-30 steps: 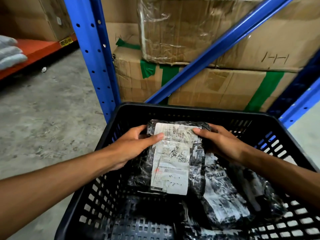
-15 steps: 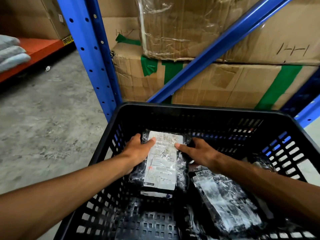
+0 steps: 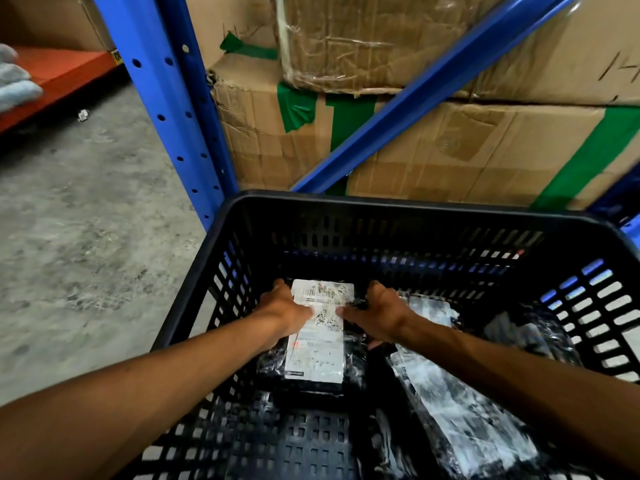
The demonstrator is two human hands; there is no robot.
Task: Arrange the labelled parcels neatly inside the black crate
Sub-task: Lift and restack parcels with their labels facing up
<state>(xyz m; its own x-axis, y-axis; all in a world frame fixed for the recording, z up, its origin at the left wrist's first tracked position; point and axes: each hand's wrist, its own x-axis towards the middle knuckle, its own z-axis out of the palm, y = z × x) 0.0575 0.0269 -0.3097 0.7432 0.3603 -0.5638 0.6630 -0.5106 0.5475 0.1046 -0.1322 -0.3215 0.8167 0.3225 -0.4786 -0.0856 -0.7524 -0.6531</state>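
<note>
Compared with a second ago, the parcel (image 3: pixel 317 336) is way lower now: it was held up around rim height, and now it sits deep in the black crate (image 3: pixel 381 216), toward the left, white label (image 3: pixel 320 355) facing up. The left hand (image 3: pixel 284 311) and right hand (image 3: pixel 379 315) have gone down with it, fingers curled over its two sides and both thumbs flat on the label. Another plastic-wrapped parcel (image 3: pixel 457 420) lies just to the right, and a third (image 3: pixel 533 334) sits near the right wall.

The crate sits on a rough grey concrete floor (image 3: pixel 86 237), right up against blue racking (image 3: pixel 166 98) stacked with cardboard boxes (image 3: pixel 450 154) with green tape (image 3: pixel 349 116). Orange shelf (image 3: pixel 65 69) off to the far left.
</note>
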